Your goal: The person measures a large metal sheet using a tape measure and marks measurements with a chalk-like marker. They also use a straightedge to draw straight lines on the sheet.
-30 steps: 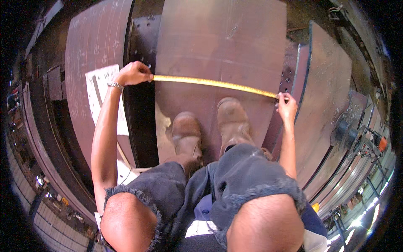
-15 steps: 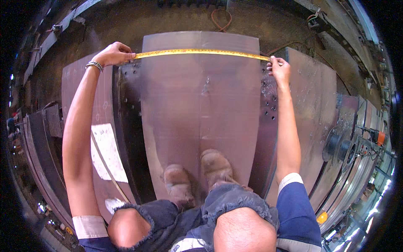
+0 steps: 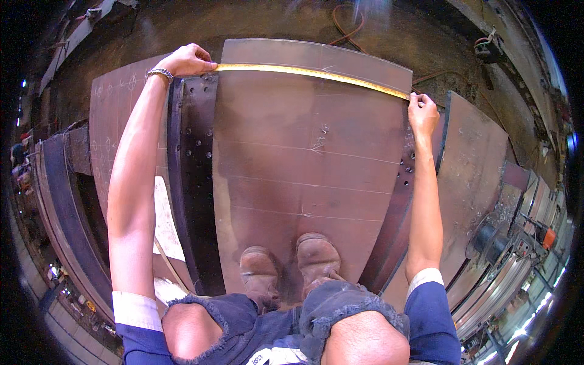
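A yellow measuring tape blade (image 3: 316,74) stretches across the far part of a wide steel plate (image 3: 267,115), close to its far edge and slanting slightly down to the right. My left hand (image 3: 188,61), with a bracelet at the wrist, pinches one end just past the plate's left edge. At the right edge my right hand (image 3: 424,114) is closed on the other end, thumb against bent fingers. Thin pale lines with small arrow marks run across the plate. Both of my boots (image 3: 317,258) rest on its near part. The tape's case does not show.
Dark steel beams with drilled holes (image 3: 193,140) flank the plate. Beyond them lie another marked plate (image 3: 109,115) at left and a bare plate (image 3: 471,146) at right. A cable spool (image 3: 486,237) sits far right. A thin hose (image 3: 348,27) loops on the ground behind.
The view has shifted, and the plate appears farther right. My right hand and its tape end have come nearer the plate's right edge; the tape now slants. Lines on the plate show more clearly.
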Demonstrator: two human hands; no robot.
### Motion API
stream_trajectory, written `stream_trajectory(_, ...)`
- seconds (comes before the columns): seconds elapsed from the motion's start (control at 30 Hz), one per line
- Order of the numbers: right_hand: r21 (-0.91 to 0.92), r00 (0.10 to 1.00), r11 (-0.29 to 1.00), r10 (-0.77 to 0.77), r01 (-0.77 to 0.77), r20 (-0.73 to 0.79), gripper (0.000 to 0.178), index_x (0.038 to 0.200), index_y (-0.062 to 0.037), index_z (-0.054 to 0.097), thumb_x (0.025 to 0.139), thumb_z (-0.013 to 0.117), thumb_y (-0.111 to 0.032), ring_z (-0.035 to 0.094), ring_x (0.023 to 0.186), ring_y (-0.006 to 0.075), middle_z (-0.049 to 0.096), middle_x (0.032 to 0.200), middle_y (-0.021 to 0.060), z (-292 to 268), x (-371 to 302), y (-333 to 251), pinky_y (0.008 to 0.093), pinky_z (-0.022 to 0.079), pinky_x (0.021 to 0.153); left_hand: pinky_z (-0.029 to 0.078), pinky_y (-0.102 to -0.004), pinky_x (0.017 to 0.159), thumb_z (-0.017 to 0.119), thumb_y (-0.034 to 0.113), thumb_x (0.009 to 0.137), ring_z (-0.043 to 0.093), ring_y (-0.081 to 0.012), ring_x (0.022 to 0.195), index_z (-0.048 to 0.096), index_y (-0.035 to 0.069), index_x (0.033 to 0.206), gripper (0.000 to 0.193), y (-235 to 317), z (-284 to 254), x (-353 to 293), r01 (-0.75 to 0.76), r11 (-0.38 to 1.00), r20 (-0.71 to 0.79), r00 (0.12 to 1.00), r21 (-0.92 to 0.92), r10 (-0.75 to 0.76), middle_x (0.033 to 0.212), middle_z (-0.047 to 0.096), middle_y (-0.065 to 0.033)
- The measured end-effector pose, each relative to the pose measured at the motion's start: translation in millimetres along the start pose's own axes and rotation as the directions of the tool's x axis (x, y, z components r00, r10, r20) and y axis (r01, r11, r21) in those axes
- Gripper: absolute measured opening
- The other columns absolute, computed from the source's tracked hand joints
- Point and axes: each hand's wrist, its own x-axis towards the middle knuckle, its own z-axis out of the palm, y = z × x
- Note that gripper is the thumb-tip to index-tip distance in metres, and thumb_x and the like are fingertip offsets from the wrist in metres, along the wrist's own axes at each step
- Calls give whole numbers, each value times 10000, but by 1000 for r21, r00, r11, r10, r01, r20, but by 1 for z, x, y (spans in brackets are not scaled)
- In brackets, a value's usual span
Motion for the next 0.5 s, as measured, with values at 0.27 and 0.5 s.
stream_trajectory(0.27,1,998,998,-58,58,-39,320,911,-55,704,905,617,-363,689,867,409,714,920,212,-4,0,-3,465,532,759,529,-372,879,741,465,793,700,-273,933,752,69,1032,462,14,4,1,119,991,8,993,66,-120,981,744,-121)
stream_trajectory(0.5,-11,998,999,-39,38,-46,326,895,-60,704,908,611,-372,688,878,413,715,919,212,-3,1,-1,470,533,763,527,-333,710,723,486,835,658,-175,758,736,21,945,478,12,8,5,-6,1000,19,1000,29,5,828,716,-74)
